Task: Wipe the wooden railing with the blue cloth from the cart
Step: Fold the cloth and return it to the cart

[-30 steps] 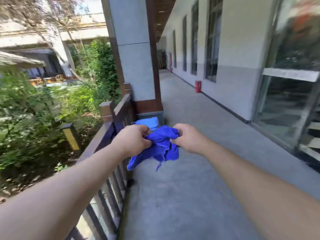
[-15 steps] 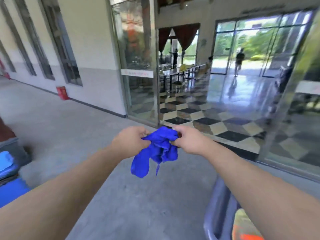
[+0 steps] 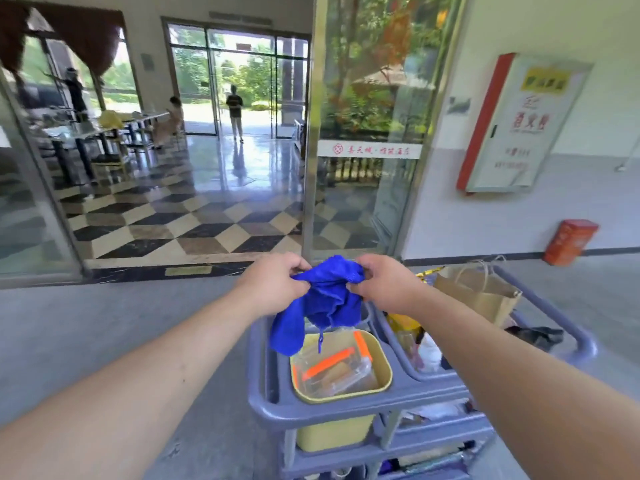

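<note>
Both hands hold the bunched blue cloth (image 3: pixel 327 299) in front of me, above the grey-blue cart (image 3: pixel 346 403). My left hand (image 3: pixel 273 282) pinches its left top edge and my right hand (image 3: pixel 384 284) pinches its right top edge. A loose corner of the cloth hangs down over the cart's left end. The wooden railing is out of view.
The cart carries a yellow bin (image 3: pixel 341 368) with clear packets, a brown paper bag (image 3: pixel 476 292) and lower shelves with clutter. Ahead is a glass door (image 3: pixel 367 133) and an open lobby with a checkered floor (image 3: pixel 180 223). An orange box (image 3: pixel 569 242) stands by the right wall.
My view has swung right from the railing, across the corridor, onto the cart. Both hands have kept hold of the cloth throughout, which now hangs over the cart.
</note>
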